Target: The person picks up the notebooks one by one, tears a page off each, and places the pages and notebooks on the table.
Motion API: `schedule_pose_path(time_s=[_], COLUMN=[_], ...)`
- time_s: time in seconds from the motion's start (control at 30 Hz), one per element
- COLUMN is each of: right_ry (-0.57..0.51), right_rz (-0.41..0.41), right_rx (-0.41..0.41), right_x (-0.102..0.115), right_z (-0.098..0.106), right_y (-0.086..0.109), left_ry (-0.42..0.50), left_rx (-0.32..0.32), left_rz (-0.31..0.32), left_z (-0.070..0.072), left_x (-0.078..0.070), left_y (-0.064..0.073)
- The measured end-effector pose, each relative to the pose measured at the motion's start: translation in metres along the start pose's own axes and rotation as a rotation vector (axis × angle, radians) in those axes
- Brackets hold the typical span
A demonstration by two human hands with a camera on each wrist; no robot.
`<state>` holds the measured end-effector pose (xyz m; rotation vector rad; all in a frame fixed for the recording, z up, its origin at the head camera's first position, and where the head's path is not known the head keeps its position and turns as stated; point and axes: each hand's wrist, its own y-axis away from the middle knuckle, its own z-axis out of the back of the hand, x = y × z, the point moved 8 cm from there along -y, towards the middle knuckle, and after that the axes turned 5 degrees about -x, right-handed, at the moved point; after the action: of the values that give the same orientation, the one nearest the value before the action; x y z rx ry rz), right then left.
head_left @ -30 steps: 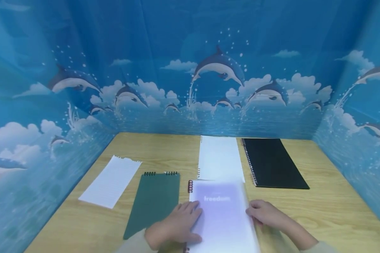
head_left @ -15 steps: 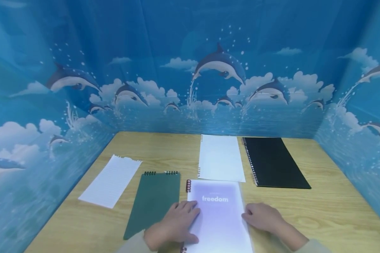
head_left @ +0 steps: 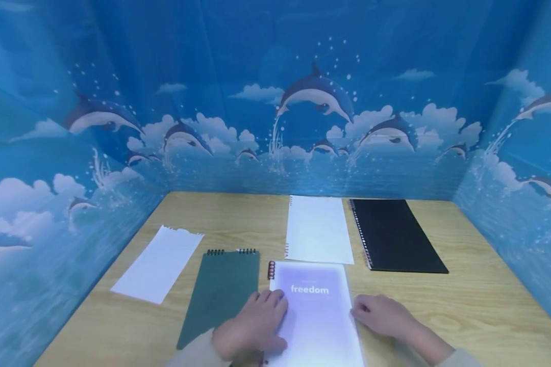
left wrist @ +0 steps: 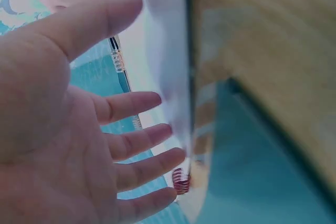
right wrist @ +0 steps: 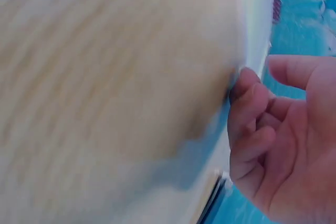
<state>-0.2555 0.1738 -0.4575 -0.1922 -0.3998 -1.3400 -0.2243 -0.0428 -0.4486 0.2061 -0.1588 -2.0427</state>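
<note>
Purple notebook (head_left: 319,321) reads "freedom"; smaller line illegible.
Left hand (head_left: 258,319) spread over left edge; right hand (head_left: 384,314) curled at right edge, grip unclear.

You're getting bare pale wood-grain tabletop (head_left: 482,311) to the right of your right hand (head_left: 381,313), but a flat black spiral-bound notebook (head_left: 399,234) is sitting farther ahead, and that pale purple "freedom" spiral notebook (head_left: 317,323) is blocking the gap toward your left hand (head_left: 258,318).
</note>
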Motion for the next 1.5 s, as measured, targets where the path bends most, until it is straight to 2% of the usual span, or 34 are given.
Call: schedule_pose_path(time_s=[0.17,0.3,0.37,0.5,0.67,0.8,0.9,1.1,1.2,1.4,1.5], right_ry=[-0.093,-0.226,-0.295,-0.404,-0.467,-0.498,-0.487,-0.338,-0.295,-0.176,-0.16], right_rz=[-0.054,-0.152,-0.21,-0.326,-0.409,-0.451,-0.466,-0.484,-0.475,-0.396,-0.396], right_rx=[-0.066,-0.175,-0.228,-0.261,-0.233,-0.252,-0.29,-0.382,-0.364,-0.337,-0.309], right_x=[-0.032,-0.077,-0.101,-0.14,-0.163,-0.172,-0.176,-0.184,-0.187,-0.184,-0.184], right_z=[0.032,0.056,0.065,0.077,0.082,0.078,0.075,0.079,0.079,0.083,0.083], right_y=[-0.004,-0.012,-0.015,-0.02,-0.029,-0.034,-0.035,-0.033,-0.033,-0.038,-0.041], left_ry=[0.033,0.158,0.255,0.518,0.832,1.003,1.079,1.16,1.184,1.208,1.232], left_rx=[-0.071,-0.135,-0.142,-0.095,-0.101,-0.108,-0.103,-0.11,-0.123,-0.146,-0.15], left_rz=[-0.052,-0.065,-0.061,-0.026,0.052,0.139,0.184,0.216,0.236,0.272,0.278], left_z=[0.022,0.035,0.037,0.036,0.038,0.033,0.026,0.017,0.016,0.015,0.017], left_x=[-0.017,-0.034,-0.044,-0.06,-0.071,-0.074,-0.076,-0.082,-0.084,-0.086,-0.086], left_y=[-0.008,-0.021,-0.033,-0.061,-0.097,-0.117,-0.126,-0.141,-0.146,-0.153,-0.156])
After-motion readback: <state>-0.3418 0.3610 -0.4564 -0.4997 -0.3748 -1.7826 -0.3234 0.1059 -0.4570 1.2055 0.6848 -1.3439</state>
